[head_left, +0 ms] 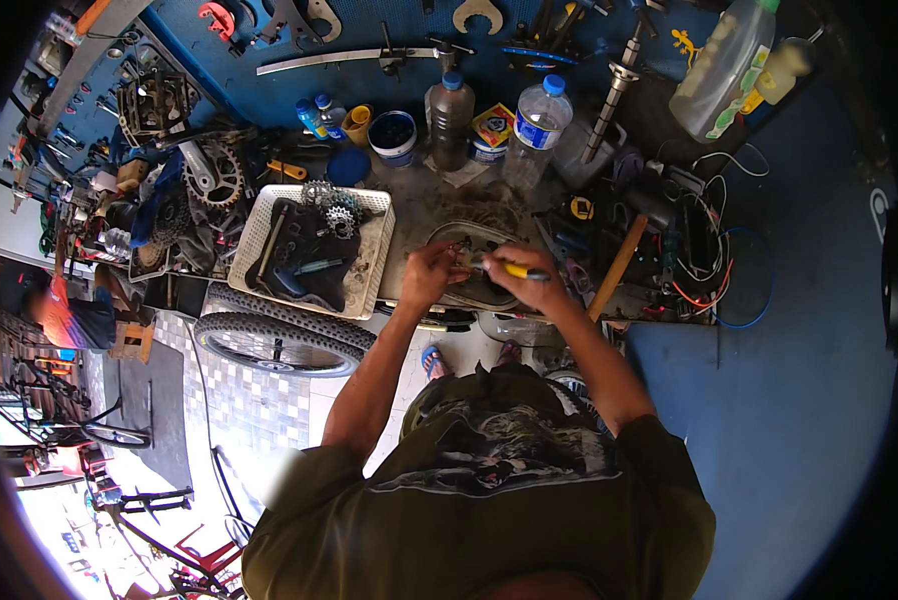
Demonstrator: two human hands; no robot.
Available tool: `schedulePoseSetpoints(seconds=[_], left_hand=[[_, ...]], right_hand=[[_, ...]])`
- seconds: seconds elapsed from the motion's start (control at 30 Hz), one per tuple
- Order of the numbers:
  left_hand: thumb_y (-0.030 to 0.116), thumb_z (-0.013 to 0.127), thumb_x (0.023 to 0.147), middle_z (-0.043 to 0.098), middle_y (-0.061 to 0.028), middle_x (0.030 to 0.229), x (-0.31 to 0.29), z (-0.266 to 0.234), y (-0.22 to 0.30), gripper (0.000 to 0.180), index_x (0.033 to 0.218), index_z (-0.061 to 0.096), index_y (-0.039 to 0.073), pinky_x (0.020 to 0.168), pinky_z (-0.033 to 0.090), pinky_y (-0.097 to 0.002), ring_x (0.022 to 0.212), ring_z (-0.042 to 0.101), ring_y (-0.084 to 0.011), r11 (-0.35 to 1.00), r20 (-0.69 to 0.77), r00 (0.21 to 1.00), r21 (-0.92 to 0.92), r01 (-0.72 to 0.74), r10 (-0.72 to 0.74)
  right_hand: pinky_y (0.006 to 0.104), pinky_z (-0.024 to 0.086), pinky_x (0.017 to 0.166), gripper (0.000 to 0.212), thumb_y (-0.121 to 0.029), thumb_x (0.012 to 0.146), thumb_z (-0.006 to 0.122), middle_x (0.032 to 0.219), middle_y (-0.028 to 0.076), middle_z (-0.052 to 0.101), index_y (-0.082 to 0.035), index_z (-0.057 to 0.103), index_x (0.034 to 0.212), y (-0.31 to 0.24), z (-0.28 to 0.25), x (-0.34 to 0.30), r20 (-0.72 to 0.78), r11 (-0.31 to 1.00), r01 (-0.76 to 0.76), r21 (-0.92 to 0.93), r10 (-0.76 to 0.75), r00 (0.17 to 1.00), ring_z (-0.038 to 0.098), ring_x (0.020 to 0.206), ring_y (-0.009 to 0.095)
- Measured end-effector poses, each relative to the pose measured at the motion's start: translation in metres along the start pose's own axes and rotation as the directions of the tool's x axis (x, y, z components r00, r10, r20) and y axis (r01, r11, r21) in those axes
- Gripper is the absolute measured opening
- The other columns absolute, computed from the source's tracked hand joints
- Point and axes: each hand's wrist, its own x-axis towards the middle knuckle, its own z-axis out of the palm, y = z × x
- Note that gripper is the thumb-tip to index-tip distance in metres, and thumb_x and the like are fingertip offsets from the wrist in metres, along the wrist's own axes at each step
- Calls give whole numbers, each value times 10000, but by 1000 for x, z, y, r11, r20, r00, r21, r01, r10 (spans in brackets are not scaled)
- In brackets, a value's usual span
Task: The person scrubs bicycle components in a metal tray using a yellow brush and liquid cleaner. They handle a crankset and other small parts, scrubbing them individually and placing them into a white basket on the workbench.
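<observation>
Over the workbench, my left hand is closed, pinching a small dark metal part whose kind I cannot make out. Close beside it, my right hand grips a tool with a yellow-and-black handle. Its working end points left toward the small part, too small to identify. Beneath both hands lies a shallow oval tray on the dirty bench top. Left of my left hand, a cream plastic basket holds a dark cloth, bicycle sprockets and a blue-handled tool.
Bottles, including a clear one and a dark-filled one, stand along the back beside a blue-and-white tub. A wooden handle and cables lie right. Bicycle tyres rest below the bench. A person is at far left.
</observation>
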Motion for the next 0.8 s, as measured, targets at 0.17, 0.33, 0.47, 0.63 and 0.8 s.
schedulePoseSetpoints(seconds=[0.17,0.33,0.47,0.63,0.8], left_hand=[[37,452,1104,721,-195,1110,-1,-3,1,320,1358,576,-112,854,680,-382,981,782,-306,996,81,996,85,29,-36],[33,460,1098,739,-209,1112,-4,4,2,320,1354,580,-117,842,675,-376,992,783,-300,991,55,998,133,-26,19],[33,489,1088,759,-213,1127,1,-1,4,313,1345,595,-113,821,670,-363,993,785,-293,936,31,993,333,-115,111],[29,512,1081,770,-213,1108,-12,23,29,306,1336,600,-115,829,668,-366,995,783,-299,885,-6,990,450,-121,139],[20,519,1083,758,-215,1133,0,20,-8,309,1347,584,-125,856,664,-371,997,780,-293,970,-90,978,170,-173,191]], right_hand=[[374,564,776,207,-214,971,760,974,159,768,-11,754,1011,-12,-6,12,36,991,-100,93,97,995,750,875,296],[372,555,730,278,-295,973,771,879,172,744,-21,737,1000,-2,-8,19,-4,954,-294,-63,294,956,740,801,302],[386,517,663,318,-352,1014,720,761,142,679,-42,690,947,-26,-1,23,-86,958,-288,-9,286,954,660,680,303],[378,508,634,374,-370,1053,666,726,94,688,-31,652,898,7,22,2,-88,935,-313,167,330,940,669,665,215],[378,507,619,345,-343,1051,655,707,95,682,-33,664,901,2,20,-2,-132,919,-351,179,376,917,668,649,217]])
